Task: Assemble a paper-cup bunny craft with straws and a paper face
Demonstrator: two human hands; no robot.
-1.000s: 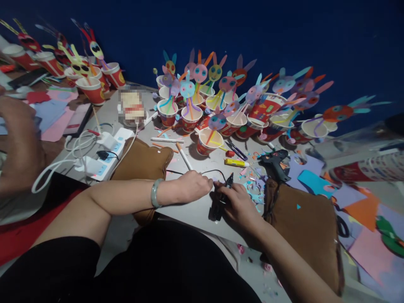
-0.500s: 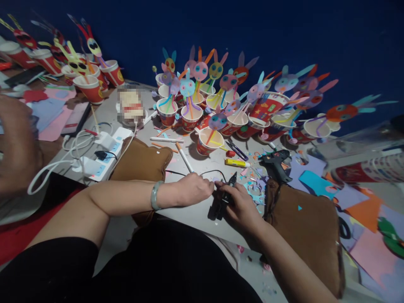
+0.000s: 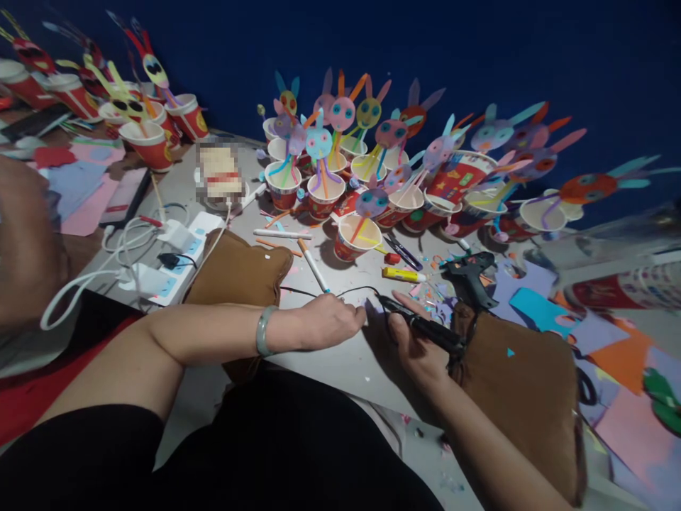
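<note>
My left hand (image 3: 333, 323) rests near the table's front edge with its fingers curled closed. A pale purplish bit shows by its fingertips, too small to make out. A white marker (image 3: 313, 266) with an orange end lies just beyond its knuckles. To the right, my right hand (image 3: 418, 348) grips a black corded glue gun (image 3: 420, 324) between thumb and fingers. The tool lies sideways across the hand, its thin cord (image 3: 356, 289) running left past my left hand. Its working end is hard to make out.
Paper cups with rabbit-like figures (image 3: 356, 238) crowd the back. A second glue gun (image 3: 471, 277), scissors (image 3: 403, 252) and a yellow glue stick (image 3: 401, 274) lie ahead. Brown cushions (image 3: 234, 270) flank the hands. A power strip (image 3: 181, 255) and another person's arm (image 3: 29, 241) are leftward.
My right hand has turned the glue gun from nearly upright to lying sideways, its body swung to the right. My left hand has stayed almost in place, fingers still curled.
</note>
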